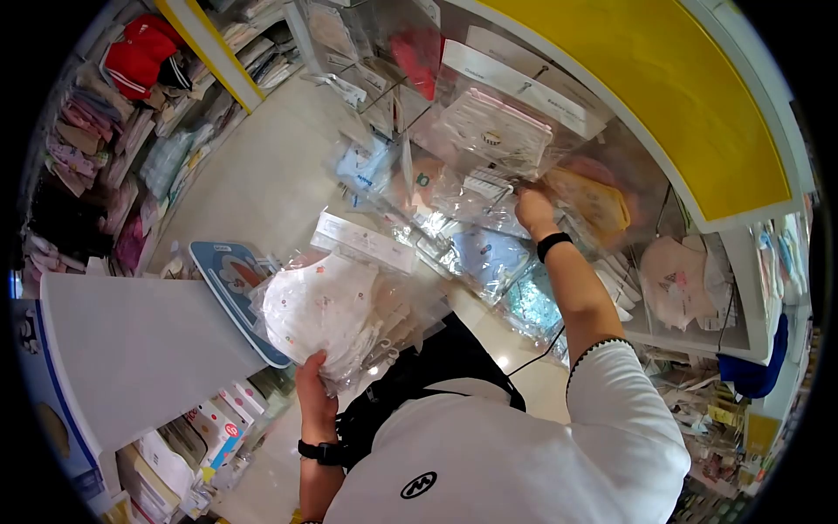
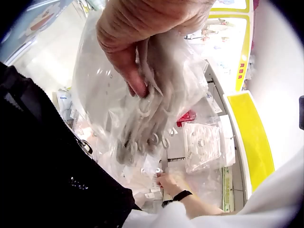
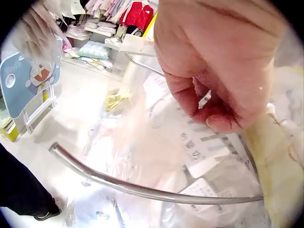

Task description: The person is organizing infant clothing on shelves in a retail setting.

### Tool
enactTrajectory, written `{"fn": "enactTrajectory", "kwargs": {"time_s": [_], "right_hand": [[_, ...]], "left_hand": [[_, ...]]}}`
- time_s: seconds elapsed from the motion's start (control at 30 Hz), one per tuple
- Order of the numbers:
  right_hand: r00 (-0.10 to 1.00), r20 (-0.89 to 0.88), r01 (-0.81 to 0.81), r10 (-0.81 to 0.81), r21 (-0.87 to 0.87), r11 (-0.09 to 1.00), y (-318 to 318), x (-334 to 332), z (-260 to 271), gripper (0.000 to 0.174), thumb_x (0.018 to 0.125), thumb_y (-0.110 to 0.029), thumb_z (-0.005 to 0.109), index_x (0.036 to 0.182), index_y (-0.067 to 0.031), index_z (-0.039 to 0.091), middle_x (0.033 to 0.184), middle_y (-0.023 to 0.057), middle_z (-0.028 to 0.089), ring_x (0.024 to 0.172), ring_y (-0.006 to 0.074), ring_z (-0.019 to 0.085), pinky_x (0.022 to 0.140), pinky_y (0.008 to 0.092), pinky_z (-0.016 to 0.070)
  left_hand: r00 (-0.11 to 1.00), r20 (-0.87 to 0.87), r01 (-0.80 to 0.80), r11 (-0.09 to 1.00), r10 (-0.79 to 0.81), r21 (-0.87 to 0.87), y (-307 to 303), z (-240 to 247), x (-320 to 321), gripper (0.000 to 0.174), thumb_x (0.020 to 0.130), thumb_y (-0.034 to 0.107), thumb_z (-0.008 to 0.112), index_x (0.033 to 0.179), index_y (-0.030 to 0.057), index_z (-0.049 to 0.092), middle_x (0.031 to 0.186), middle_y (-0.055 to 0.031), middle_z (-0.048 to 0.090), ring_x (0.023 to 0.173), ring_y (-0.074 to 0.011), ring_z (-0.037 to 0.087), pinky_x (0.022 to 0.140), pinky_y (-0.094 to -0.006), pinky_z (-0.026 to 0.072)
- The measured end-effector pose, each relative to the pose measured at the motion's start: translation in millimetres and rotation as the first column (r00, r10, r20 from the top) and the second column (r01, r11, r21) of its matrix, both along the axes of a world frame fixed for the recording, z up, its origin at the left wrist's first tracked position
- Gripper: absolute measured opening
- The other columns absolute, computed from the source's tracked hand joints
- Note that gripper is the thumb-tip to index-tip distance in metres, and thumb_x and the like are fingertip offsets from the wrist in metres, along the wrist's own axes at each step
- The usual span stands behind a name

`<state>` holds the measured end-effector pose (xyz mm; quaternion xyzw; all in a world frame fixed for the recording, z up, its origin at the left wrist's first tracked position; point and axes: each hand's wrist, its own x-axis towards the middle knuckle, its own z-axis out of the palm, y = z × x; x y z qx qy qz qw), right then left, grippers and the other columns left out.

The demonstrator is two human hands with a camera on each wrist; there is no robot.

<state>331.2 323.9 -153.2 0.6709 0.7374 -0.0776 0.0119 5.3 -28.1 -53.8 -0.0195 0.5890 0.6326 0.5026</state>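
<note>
My left hand (image 1: pixel 314 384) grips a stack of clear plastic packages (image 1: pixel 319 301) by its near edge. Through the front one shows white dotted baby cloth. In the left wrist view, small white hanger hooks (image 2: pixel 154 138) stick out below my thumb. At the display rack, my right hand (image 1: pixel 534 212) has its fingers curled at the top of a hanging clear plastic package (image 3: pixel 156 123), beside white price tags (image 3: pixel 192 152). What exactly lies between those fingertips is partly hidden. A curved metal rack hook (image 3: pixel 142 190) runs below this hand, and a yellow packaged item (image 1: pixel 594 203) hangs beside it.
More packages hang around the rack, including a pink-trimmed white one (image 1: pixel 497 131) and blue ones (image 1: pixel 489 258). A yellow panel (image 1: pixel 698 105) curves above. Left of me stand a blue folding table (image 1: pixel 223 262) and a white counter (image 1: pixel 157 349). Shelves of folded clothes (image 1: pixel 131 157) line the far left.
</note>
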Motion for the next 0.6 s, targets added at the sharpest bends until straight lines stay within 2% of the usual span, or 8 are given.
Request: {"fn": "enactTrajectory", "kwargs": {"time_s": [0.07,0.17,0.27,0.37,0.4,0.5,0.57,0.6], "right_hand": [[0.997,-0.017,-0.074,0.072,-0.140,0.987,4.6,4.4,-3.6,0.025,0.076,-0.014,0.049,0.096,-0.0126,0.064,0.101,0.0131,0.061,0.094,0.0314,0.058,0.079,0.0382,0.0470],[0.978,-0.187,0.060,-0.089,-0.154,0.986,3.6,2.9,3.7,0.024,0.074,-0.015,0.051,0.092,-0.0078,0.064,0.096,0.0158,0.062,0.090,0.0339,0.059,0.078,0.0385,0.0468],[0.994,-0.091,0.061,-0.059,0.016,0.998,18.7,19.3,-20.9,0.034,0.080,-0.028,0.052,0.107,-0.0089,0.057,0.103,0.0196,0.058,0.092,0.0358,0.056,0.079,0.0401,0.0450],[0.976,-0.212,0.084,-0.054,0.132,0.988,25.0,25.9,-43.8,0.038,0.080,-0.033,0.053,0.107,-0.0071,0.056,0.107,0.0217,0.056,0.094,0.0378,0.055,0.080,0.0414,0.0441],[0.949,-0.254,0.189,-0.187,-0.016,0.982,18.6,16.9,-22.2,0.043,0.078,-0.035,0.054,0.110,-0.0062,0.054,0.110,0.0222,0.054,0.097,0.0400,0.052,0.083,0.0437,0.0422],[0.954,-0.261,0.161,-0.147,0.033,0.986,27.7,17.8,-38.8,0.051,0.076,-0.039,0.056,0.115,-0.0061,0.051,0.115,0.0228,0.050,0.104,0.0409,0.047,0.088,0.0463,0.0382],[0.981,-0.095,0.185,-0.171,0.172,0.968,24.0,18.3,-44.2,0.034,0.080,-0.018,0.049,0.108,-0.0009,0.054,0.114,0.0213,0.053,0.105,0.0342,0.052,0.085,0.0408,0.0430],[0.984,-0.052,0.177,-0.172,0.122,0.977,22.9,14.5,-29.0,0.035,0.080,-0.018,0.049,0.110,-0.0001,0.053,0.114,0.0214,0.053,0.106,0.0343,0.052,0.086,0.0399,0.0424]], "left_hand": [[1.000,0.006,0.013,1.000,-0.013,0.008,-1.5,-1.1,-2.1,0.046,0.076,0.008,0.050,0.120,-0.0047,0.042,0.111,-0.0137,0.055,0.098,-0.0255,0.055,0.086,-0.0352,0.0440],[0.999,-0.001,0.032,0.999,-0.032,0.015,-0.3,3.8,-1.4,0.047,0.076,0.007,0.050,0.121,-0.0042,0.041,0.112,-0.0136,0.054,0.100,-0.0254,0.054,0.087,-0.0356,0.0434],[0.999,-0.011,0.031,0.999,-0.031,-0.005,-0.9,5.4,-2.1,0.046,0.076,0.007,0.050,0.120,-0.0046,0.042,0.112,-0.0135,0.054,0.099,-0.0251,0.054,0.087,-0.0353,0.0434],[1.000,-0.015,0.018,0.999,-0.019,-0.028,-1.5,3.9,-3.7,0.046,0.075,0.007,0.050,0.119,-0.0049,0.043,0.111,-0.0132,0.054,0.099,-0.0249,0.055,0.086,-0.0350,0.0439],[1.000,-0.022,0.015,0.999,-0.015,-0.033,-2.1,2.8,-4.3,0.045,0.075,0.007,0.050,0.118,-0.0050,0.043,0.111,-0.0132,0.054,0.099,-0.0249,0.055,0.086,-0.0350,0.0439],[1.000,-0.015,0.002,1.000,-0.002,-0.025,-0.6,1.3,-3.2,0.044,0.075,0.008,0.051,0.116,-0.0053,0.045,0.109,-0.0126,0.055,0.098,-0.0247,0.055,0.085,-0.0351,0.0439],[0.999,-0.012,-0.040,0.999,0.040,-0.031,3.2,7.9,2.3,0.043,0.075,0.008,0.051,0.116,-0.0054,0.045,0.108,-0.0124,0.055,0.097,-0.0245,0.055,0.085,-0.0347,0.0441],[0.999,-0.018,-0.043,0.998,0.042,-0.047,4.6,9.8,4.3,0.043,0.075,0.008,0.051,0.116,-0.0051,0.045,0.108,-0.0123,0.055,0.097,-0.0244,0.055,0.085,-0.0345,0.0441]]}}
